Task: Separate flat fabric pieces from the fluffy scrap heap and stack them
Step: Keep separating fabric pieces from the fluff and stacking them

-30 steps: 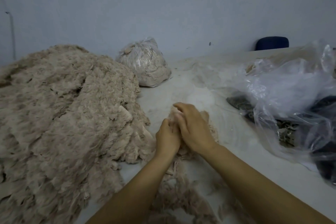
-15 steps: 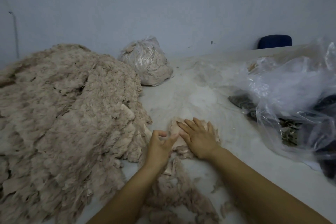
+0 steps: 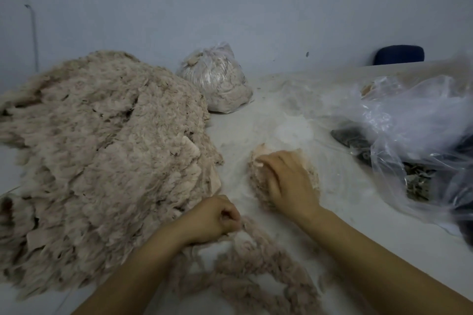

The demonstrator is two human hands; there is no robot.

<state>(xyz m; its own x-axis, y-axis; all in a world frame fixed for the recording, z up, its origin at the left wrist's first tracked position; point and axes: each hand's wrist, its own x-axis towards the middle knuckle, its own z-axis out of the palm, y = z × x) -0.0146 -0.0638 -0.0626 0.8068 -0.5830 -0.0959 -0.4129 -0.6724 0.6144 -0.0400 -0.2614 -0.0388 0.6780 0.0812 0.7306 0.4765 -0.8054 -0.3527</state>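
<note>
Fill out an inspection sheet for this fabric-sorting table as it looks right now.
Surface: pale grey table, dusted with lint.
Job's things: large beige fluffy scrap heap at left; small pinkish stack of flat fabric pieces at centre; loose beige fluff strands near the front edge.
Clutter: tied clear bag of beige scraps at the back; crumpled clear plastic bags over dark material at right.
Grippers: left hand has curled fingers pinching loose fluff; right hand rests on the stack.
Cables: thin line on the wall at far left, nature unclear.
Surroundings: plain grey wall; dark blue chair back.
</note>
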